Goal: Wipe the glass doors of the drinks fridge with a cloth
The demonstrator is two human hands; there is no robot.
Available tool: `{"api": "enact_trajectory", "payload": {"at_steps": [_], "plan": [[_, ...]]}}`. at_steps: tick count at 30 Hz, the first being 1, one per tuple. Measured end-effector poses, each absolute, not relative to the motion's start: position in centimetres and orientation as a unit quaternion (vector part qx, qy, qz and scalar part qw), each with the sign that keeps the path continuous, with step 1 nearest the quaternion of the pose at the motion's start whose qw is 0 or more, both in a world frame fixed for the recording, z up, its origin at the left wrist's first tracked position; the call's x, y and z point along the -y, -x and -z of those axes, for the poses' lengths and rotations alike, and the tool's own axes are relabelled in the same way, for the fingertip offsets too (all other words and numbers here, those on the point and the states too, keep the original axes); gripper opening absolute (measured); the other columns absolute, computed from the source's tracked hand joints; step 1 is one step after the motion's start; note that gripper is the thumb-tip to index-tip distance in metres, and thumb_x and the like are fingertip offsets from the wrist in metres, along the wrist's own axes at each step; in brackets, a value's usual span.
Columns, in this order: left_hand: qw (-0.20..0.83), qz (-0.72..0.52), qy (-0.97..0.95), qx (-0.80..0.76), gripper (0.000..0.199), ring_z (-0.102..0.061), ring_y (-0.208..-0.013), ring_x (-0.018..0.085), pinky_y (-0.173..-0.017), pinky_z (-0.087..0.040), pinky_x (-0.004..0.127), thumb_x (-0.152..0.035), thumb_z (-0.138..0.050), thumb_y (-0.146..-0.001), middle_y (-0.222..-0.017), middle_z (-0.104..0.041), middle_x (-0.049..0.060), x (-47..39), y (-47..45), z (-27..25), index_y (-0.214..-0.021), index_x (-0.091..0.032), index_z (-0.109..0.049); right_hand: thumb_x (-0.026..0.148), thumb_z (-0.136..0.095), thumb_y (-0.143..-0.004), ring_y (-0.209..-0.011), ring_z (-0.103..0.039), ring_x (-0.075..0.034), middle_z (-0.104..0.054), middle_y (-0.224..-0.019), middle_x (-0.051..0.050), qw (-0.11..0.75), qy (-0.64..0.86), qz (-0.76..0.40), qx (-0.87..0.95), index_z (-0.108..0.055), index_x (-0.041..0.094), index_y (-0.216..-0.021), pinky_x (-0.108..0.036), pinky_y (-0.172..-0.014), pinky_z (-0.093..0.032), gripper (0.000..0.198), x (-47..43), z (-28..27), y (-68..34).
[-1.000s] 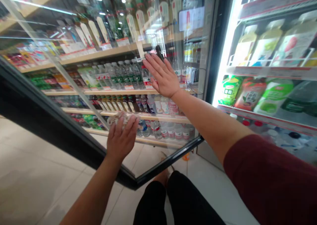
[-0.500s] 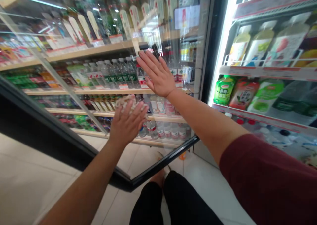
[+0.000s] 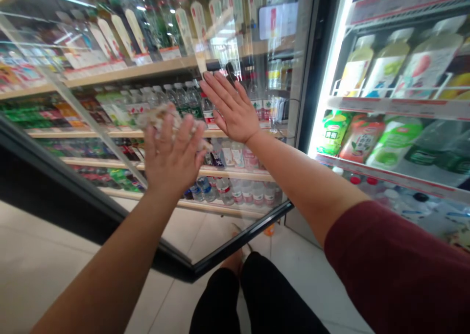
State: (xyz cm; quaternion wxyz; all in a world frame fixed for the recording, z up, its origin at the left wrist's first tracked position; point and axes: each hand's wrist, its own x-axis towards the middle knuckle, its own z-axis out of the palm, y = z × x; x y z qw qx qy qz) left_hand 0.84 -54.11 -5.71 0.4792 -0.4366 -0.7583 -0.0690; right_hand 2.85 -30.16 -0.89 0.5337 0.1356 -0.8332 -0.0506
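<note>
My left hand (image 3: 172, 160) lies spread over a crumpled, light-coloured cloth (image 3: 156, 116), pressing it to the glass of a fridge door. Bits of the cloth stick out past the fingertips; the rest is hidden under the palm, and it is slightly blurred. To the right and higher up, my right hand (image 3: 235, 111) rests flat on the same glass with fingers stretched out, holding nothing. The door's black frame (image 3: 242, 241) runs below both hands and out to the left.
At the right, the lit fridge shelves (image 3: 396, 107) hold drink bottles. Through the glass, wooden shelves (image 3: 139, 74) with rows of bottles show. My legs (image 3: 253, 295) stand on the tiled floor (image 3: 205, 304) close to the door's lower corner. An orange item (image 3: 270, 230) is on the floor.
My left hand has slid up and to the left across the glass, carrying the cloth along. The right hand stays in practically the same place.
</note>
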Motion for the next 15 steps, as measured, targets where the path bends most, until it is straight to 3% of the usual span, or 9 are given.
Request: {"api": "enact_trajectory", "payload": {"at_steps": [3, 7, 10, 13, 15], "plan": [[0.519, 0.117, 0.357, 0.768, 0.075, 0.0, -0.167, 0.037, -0.135, 0.004, 0.072, -0.038, -0.062, -0.105, -0.18, -0.014, 0.002, 54.6, -1.4, 3.2, -0.172, -0.029, -0.032, 0.031, -0.018, -0.108, -0.17, -0.015, -0.021, -0.026, -0.179, 0.002, 0.534, -0.13, 0.058, 0.834, -0.032, 0.026, -0.172, -0.052, -0.142, -0.008, 0.066, 30.1, 1.0, -2.7], [0.531, 0.098, 0.366, 0.758, 0.058, -0.005, -0.168, 0.035, -0.134, -0.007, 0.074, -0.031, -0.054, -0.109, -0.177, -0.024, -0.001, 54.7, -1.6, 5.1, -0.167, -0.037, -0.044, 0.025, -0.019, -0.105, -0.169, -0.019, -0.019, -0.027, -0.179, 0.001, 0.547, -0.113, 0.079, 0.826, -0.035, 0.024, -0.171, -0.05, -0.143, -0.009, 0.068, 30.1, 1.2, -2.1], [0.56, 0.063, 0.378, 0.735, 0.066, -0.009, -0.169, 0.031, -0.134, -0.015, 0.072, -0.028, -0.055, -0.109, -0.178, -0.022, -0.004, 56.1, 0.3, 5.4, -0.17, -0.044, -0.034, 0.024, -0.019, -0.105, -0.169, -0.019, -0.021, -0.028, -0.179, 0.002, 0.548, -0.118, 0.074, 0.825, -0.034, 0.025, -0.172, -0.052, -0.143, -0.008, 0.069, 30.0, 1.1, -2.0], [0.621, 0.088, 0.322, 0.71, 0.077, -0.004, -0.169, 0.033, -0.131, -0.008, 0.074, -0.026, -0.055, -0.105, -0.181, -0.005, -0.01, 58.6, 3.0, 2.3, -0.172, -0.048, -0.023, 0.029, -0.019, -0.107, -0.169, -0.018, -0.023, -0.027, -0.179, 0.003, 0.54, -0.131, 0.061, 0.829, -0.033, 0.026, -0.172, -0.053, -0.142, -0.009, 0.067, 29.9, 1.0, -2.2], [0.647, 0.099, 0.308, 0.691, 0.084, -0.004, -0.168, 0.035, -0.13, -0.008, 0.075, -0.024, -0.055, -0.099, -0.181, -0.002, -0.013, 59.9, 3.8, 0.8, -0.172, -0.049, -0.02, 0.031, -0.02, -0.107, -0.169, -0.018, -0.023, -0.029, -0.178, 0.003, 0.542, -0.136, 0.054, 0.828, -0.035, 0.026, -0.172, -0.053, -0.142, -0.01, 0.066, 29.9, 1.0, -2.3]]}}
